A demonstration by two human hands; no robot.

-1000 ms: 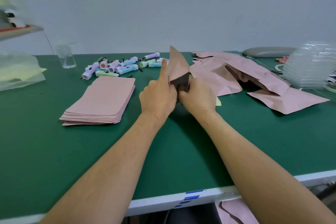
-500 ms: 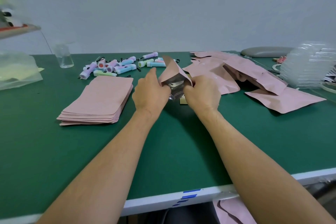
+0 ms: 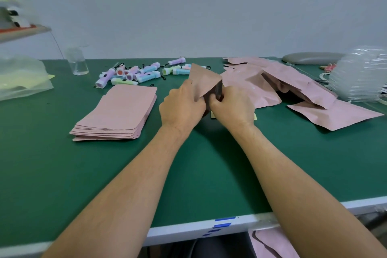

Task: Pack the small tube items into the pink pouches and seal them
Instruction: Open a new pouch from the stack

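Observation:
A pink pouch (image 3: 204, 80) stands tilted on the green table (image 3: 62, 174) at the centre. My left hand (image 3: 181, 108) grips its left side and my right hand (image 3: 231, 107) pinches its near edge. The pouch's contents are hidden. Several pastel tube items (image 3: 139, 73) lie loose at the back of the table. A flat stack of pink pouches (image 3: 117, 112) lies left of my hands. A heap of filled pink pouches (image 3: 278, 84) lies to the right.
A small clear bottle (image 3: 76, 63) stands at the back left beside a clear plastic bag (image 3: 21, 77). A stack of clear plastic trays (image 3: 362, 75) sits at the far right, a grey pad (image 3: 310, 58) behind it. The table's white front edge (image 3: 209, 229) runs below my arms.
The pouch's mouth, spread open showing its silver lining half a second ago, is now pressed together between both hands. The pouch stands more upright again.

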